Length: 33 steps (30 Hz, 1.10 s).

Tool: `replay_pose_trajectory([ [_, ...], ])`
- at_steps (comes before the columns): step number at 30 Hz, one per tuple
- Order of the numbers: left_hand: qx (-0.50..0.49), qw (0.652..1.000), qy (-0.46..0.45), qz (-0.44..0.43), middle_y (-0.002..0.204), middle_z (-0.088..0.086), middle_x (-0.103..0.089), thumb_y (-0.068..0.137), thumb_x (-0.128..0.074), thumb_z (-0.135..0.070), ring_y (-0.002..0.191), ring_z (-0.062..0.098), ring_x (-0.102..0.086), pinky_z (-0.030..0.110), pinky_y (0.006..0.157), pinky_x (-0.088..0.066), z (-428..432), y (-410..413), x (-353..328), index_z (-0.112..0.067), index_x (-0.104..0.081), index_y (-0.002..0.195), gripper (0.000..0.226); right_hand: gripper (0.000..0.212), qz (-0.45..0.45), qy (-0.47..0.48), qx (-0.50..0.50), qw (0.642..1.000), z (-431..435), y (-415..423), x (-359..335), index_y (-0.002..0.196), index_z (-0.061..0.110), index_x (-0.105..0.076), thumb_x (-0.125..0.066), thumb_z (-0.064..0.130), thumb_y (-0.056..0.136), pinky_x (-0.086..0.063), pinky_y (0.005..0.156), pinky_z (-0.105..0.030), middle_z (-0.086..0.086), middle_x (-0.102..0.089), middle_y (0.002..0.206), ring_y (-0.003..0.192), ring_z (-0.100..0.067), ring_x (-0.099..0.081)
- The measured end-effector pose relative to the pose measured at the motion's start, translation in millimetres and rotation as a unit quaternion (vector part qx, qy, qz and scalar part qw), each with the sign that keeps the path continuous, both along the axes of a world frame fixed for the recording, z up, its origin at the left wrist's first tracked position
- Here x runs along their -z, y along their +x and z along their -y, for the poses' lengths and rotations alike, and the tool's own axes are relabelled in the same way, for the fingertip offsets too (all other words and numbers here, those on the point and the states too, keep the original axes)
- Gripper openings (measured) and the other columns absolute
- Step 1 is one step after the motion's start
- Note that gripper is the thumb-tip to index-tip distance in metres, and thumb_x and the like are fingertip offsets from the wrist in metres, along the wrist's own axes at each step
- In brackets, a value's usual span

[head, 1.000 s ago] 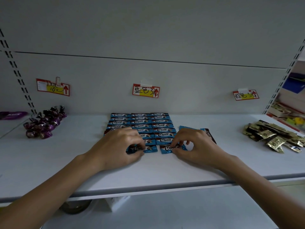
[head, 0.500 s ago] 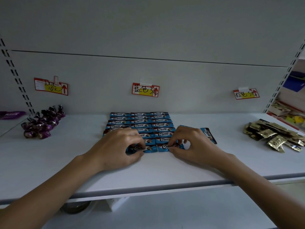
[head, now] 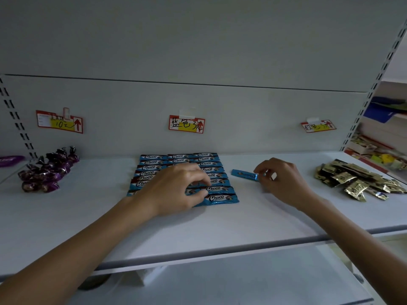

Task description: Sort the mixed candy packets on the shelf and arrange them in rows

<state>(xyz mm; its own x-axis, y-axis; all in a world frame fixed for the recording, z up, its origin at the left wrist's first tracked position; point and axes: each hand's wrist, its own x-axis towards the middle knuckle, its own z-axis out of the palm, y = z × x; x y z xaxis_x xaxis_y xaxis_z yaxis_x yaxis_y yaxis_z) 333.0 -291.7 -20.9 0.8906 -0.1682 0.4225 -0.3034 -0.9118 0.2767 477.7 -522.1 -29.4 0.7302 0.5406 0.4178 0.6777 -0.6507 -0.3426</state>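
Three columns of blue Choco packets (head: 221, 198), right hand (head: 280, 181) pinching loose packet (head: 244, 174)

The left hand (head: 176, 190) is covering the middle of the Choco packets (head: 214, 189), so whether its fingers (head: 193, 175) are pinching one is anyone's guess. The right hand (head: 283, 183) is hiding the right end of the loose blue packet (head: 243, 174). A purple thing (head: 10, 160) is getting cut off at the left edge, and the colourful stuff (head: 378, 157) far right is coming out blurry.
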Motion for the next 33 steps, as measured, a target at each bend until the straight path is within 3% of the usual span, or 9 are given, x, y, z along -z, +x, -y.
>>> replay_pose_trajectory([
  [5,0.024,0.999,0.003,-0.041,0.11,-0.01,-0.058,0.09,-0.056,-0.03,0.1,0.005,-0.051,0.028,0.089,-0.042,24.7,31.8,-7.6,-0.024,-0.063,0.111,0.023,0.018,-0.014,-0.01,0.036,0.999,12.5,3.8,0.9,0.097,0.013,-0.068,-0.057,0.006,0.086,-0.038,0.066,-0.025,-0.003,-0.06,0.092,0.079,-0.015,-0.054],
  [13,0.023,0.996,0.043,-0.08,0.121,-0.003,-0.055,0.093,-0.052,-0.027,0.112,0.014,-0.047,0.03,0.094,-0.039,55.7,79.5,-6.7,-0.021,-0.056,0.12,0.028,0.025,-0.03,-0.026,0.06,0.997,19.9,6.8,-0.9,0.107,0.008,-0.064,-0.043,0.003,0.092,-0.032,0.068,-0.022,-0.009,-0.065,0.106,0.087,-0.018,-0.053],
  [17,0.012,0.993,0.05,-0.109,0.127,-0.001,-0.054,0.094,-0.05,-0.025,0.115,0.017,-0.048,0.036,0.097,-0.04,60.0,94.8,-3.0,-0.02,-0.055,0.123,0.03,0.017,-0.044,-0.027,0.051,0.997,21.4,5.0,-1.1,0.105,0.013,-0.062,-0.057,0.019,0.09,-0.037,0.067,-0.023,-0.001,-0.065,0.097,0.084,-0.017,-0.059],
  [20,0.005,0.99,0.044,-0.133,0.129,0.0,-0.054,0.093,-0.051,-0.027,0.116,0.018,-0.049,0.039,0.097,-0.041,59.0,102.6,1.0,-0.021,-0.055,0.124,0.032,0.027,-0.07,-0.035,0.051,0.996,21.0,4.1,-1.8,0.105,0.019,-0.06,-0.067,0.033,0.082,-0.044,0.067,-0.025,0.005,-0.061,0.094,0.079,-0.013,-0.057],
  [27,0.011,0.991,0.065,-0.113,0.114,0.0,-0.062,0.092,-0.055,-0.024,0.094,0.013,-0.053,0.027,0.08,-0.041,61.5,110.9,-4.3,-0.02,-0.062,0.117,0.026,0.032,-0.08,-0.028,0.052,0.995,21.2,0.8,-8.4,0.11,0.015,-0.06,-0.068,0.019,0.079,-0.046,0.076,-0.026,0.003,-0.066,0.099,0.084,-0.014,-0.059],
  [33,0.003,0.993,0.076,-0.085,0.108,0.009,-0.066,0.096,-0.037,-0.013,0.092,0.024,-0.059,0.03,0.076,-0.044,65.2,109.0,-9.4,-0.012,-0.064,0.109,0.03,0.027,-0.073,-0.015,0.063,0.995,19.7,-0.7,-14.3,0.109,0.009,-0.064,-0.06,0.015,0.083,-0.048,0.078,-0.029,-0.004,-0.069,0.097,0.086,-0.018,-0.06],
])
